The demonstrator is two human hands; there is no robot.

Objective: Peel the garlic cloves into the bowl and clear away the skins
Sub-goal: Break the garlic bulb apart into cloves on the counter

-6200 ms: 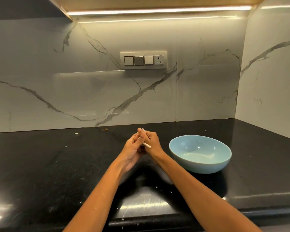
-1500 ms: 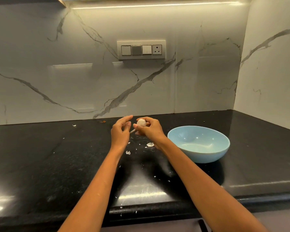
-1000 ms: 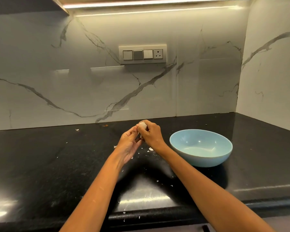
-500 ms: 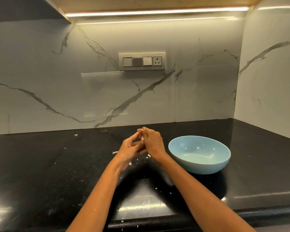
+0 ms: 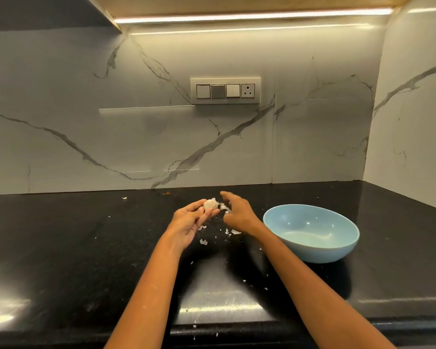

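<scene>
Glossy black stone counter (image 5: 86,248), veined marble wall (image 5: 111,134)

The blurred right hand (image 5: 238,214) perhaps pinches a skin (image 5: 225,207).

**Open counter, bowl at three o'clock**

The bowl (image 5: 311,233) is the one bulky thing, at three o'clock from the hands. Thin skin scraps (image 5: 203,241) litter the counter (image 5: 61,248) at six o'clock. From nine o'clock the dark top runs bare; the wall (image 5: 136,134) closes twelve o'clock.
</scene>
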